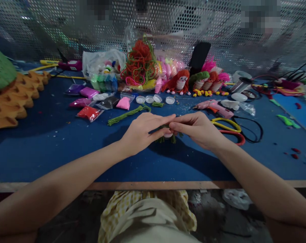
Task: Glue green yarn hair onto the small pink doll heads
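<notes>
I have the left hand (148, 130) and the right hand (197, 130) meeting at their fingertips, and both are pinching one small green yarn piece (173, 138). It lies directly between and under the fingers, so most of it is hidden from me; only some strands and a bit of a white round part (168, 135) come out below. I cannot tell if it touches the blue table (74, 162). A longer green yarn bundle (125, 116) lies just beyond the left hand, and the pink glue gun (216, 108) lies beyond the right.
</notes>
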`<state>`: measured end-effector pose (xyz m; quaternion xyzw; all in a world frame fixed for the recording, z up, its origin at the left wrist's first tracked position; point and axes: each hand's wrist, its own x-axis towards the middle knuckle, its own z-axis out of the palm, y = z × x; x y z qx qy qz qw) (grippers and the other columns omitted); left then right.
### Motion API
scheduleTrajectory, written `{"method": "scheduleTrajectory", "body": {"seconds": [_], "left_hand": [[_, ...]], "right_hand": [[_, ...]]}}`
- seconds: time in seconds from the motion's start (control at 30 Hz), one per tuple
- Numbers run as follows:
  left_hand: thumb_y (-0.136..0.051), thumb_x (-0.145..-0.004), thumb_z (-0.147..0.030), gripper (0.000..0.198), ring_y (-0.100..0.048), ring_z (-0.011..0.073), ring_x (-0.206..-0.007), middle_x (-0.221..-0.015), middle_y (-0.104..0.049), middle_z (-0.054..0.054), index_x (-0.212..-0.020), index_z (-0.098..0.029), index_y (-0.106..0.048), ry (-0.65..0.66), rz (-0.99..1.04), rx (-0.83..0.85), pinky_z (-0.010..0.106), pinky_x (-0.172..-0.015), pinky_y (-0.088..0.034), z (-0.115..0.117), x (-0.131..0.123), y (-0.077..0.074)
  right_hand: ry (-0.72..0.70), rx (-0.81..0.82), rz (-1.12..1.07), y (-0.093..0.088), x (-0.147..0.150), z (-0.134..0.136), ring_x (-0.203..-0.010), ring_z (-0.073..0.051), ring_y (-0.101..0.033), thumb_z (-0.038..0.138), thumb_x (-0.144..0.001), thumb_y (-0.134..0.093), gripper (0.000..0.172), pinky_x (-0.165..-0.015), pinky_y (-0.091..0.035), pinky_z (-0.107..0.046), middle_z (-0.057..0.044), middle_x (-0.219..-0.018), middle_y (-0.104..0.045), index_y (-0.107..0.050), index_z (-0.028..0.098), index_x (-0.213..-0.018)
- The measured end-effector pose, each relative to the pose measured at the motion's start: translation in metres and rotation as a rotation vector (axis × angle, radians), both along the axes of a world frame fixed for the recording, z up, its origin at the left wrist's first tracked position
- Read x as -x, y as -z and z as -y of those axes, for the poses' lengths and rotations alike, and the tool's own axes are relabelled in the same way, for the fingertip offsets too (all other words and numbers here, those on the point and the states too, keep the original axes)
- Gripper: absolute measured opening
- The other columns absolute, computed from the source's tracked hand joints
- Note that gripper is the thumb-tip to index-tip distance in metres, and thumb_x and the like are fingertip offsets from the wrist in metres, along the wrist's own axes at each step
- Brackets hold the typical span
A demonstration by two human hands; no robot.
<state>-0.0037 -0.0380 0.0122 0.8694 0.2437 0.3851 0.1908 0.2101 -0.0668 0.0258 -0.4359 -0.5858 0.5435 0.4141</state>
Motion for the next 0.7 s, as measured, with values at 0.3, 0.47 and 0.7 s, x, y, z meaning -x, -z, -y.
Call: {"method": "scheduleTrajectory", "body": {"seconds": [0.3,0.47,0.7], "left_hand": [[-0.067,-0.091,-0.032,0.019,-0.073,0.0175,-0.084,-0.095,-0.082,0.004,-0.102,-0.029,-0.082,-0.142,0.079,0.130,0.029,-0.077,-0.055,-0.005,0.001,0.002],[-0.069,-0.090,-0.035,0.019,-0.072,0.0170,-0.079,-0.092,-0.081,0.005,-0.099,-0.025,-0.083,-0.170,0.019,0.193,0.027,-0.074,-0.054,-0.006,-0.002,0.005],[-0.068,-0.089,-0.031,0.018,-0.072,0.0182,-0.079,-0.091,-0.081,0.003,-0.095,-0.025,-0.084,-0.176,-0.084,0.278,0.028,-0.076,-0.053,-0.009,-0.006,0.009]], "right_hand": [[0.096,-0.111,0.171,-0.001,-0.003,-0.004,-0.075,-0.019,-0.073,0.040,-0.072,-0.085,0.027,-0.071,-0.059,-0.033,-0.006,-0.088,-0.082,-0.084,0.023,-0.094],[0.114,-0.192,0.351,-0.003,-0.011,-0.011,-0.079,-0.022,-0.075,0.036,-0.076,-0.081,0.018,-0.072,-0.059,-0.031,-0.005,-0.087,-0.082,-0.085,0.024,-0.088],[0.079,-0.154,0.451,0.004,-0.019,-0.019,-0.068,-0.018,-0.070,0.037,-0.075,-0.081,0.016,-0.060,-0.053,-0.029,-0.004,-0.078,-0.080,-0.083,0.022,-0.083]]}}
